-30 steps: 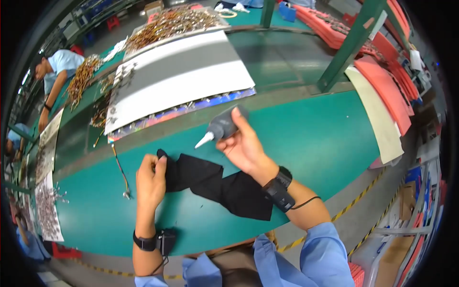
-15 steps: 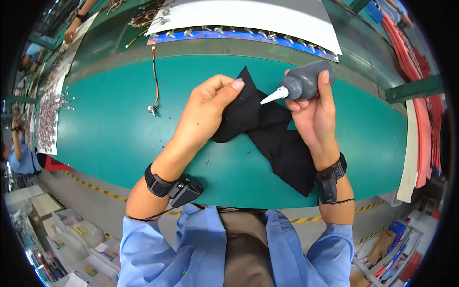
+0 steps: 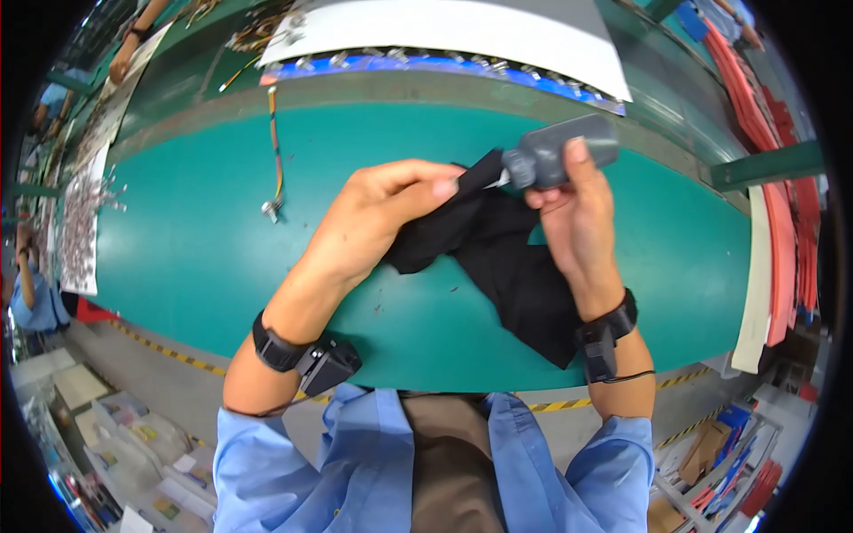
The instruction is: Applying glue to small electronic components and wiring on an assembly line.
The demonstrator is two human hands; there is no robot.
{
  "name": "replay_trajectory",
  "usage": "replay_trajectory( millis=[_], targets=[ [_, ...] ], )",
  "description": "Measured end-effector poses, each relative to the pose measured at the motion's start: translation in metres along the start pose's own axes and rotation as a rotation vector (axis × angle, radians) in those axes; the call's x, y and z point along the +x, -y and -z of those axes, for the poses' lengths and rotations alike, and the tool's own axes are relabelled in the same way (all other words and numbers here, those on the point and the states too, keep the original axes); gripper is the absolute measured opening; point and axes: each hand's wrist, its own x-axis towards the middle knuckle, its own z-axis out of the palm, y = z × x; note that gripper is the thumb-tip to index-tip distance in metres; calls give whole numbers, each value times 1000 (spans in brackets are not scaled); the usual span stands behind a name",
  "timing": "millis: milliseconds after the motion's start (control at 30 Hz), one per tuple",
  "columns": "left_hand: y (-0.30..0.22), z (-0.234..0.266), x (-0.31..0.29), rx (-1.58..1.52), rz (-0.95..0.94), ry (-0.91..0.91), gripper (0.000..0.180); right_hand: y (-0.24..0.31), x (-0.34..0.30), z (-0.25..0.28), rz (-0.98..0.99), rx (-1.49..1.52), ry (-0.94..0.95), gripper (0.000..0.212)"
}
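My left hand (image 3: 382, 209) pinches a black cloth (image 3: 529, 289) between thumb and fingers. A fold of the cloth reaches over the white nozzle (image 3: 503, 180) of a dark grey squeeze bottle, covering most of it. My right hand (image 3: 579, 213) is closed round the bottle (image 3: 569, 149), which lies tilted with its nozzle pointing left. The rest of the cloth hangs down and spreads over the green mat (image 3: 195, 231) between my forearms. To the left on the mat lies a small metal component with a coloured wire lead (image 3: 276, 160).
A row of small metal components (image 3: 391, 59) lines a blue strip beside a white sheet (image 3: 462, 22) at the back. More parts cover a sheet (image 3: 82, 231) at the far left. Red-pink strips (image 3: 771, 258) stand at the right, near a green bar (image 3: 769, 164). Co-workers' arms show at the upper left.
The cloth in my left hand has come up against the bottle and now covers most of its nozzle, which was bare before. The bottle has shifted slightly left.
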Motion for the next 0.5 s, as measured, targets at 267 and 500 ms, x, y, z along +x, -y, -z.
replay_trajectory(
  millis=[267, 500],
  targets=[
    [4, -9, -1, 322, -125, -139, 15, -6, -1, 1, -26, 44, 10, 26],
    [11, -10, 0, 741, -467, -115, 14, 1, -6, -4, -19, 50, -34, 25]
  ],
)
